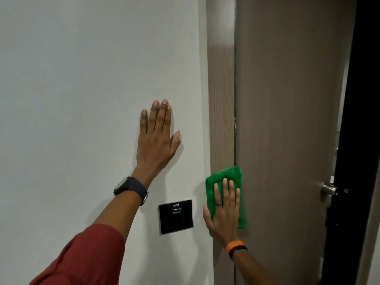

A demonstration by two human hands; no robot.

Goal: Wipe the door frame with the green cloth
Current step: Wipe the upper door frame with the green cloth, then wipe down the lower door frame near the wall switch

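Observation:
The door frame [221, 103] is a light wood-grain vertical strip between the white wall and the brown door. A folded green cloth [228, 176] lies flat against the frame low down, overlapping the door's edge a little. My right hand [225, 210] presses on the cloth with fingers spread and pointing up; it wears a ring and an orange wristband. My left hand [157, 138] rests flat on the white wall left of the frame, fingers extended, holding nothing, with a dark watch on the wrist.
A black square wall panel [175, 216] sits on the white wall [82, 89] just left of the cloth. The brown door [287, 120] fills the right side, with a metal handle [328, 189] and a black edge at far right.

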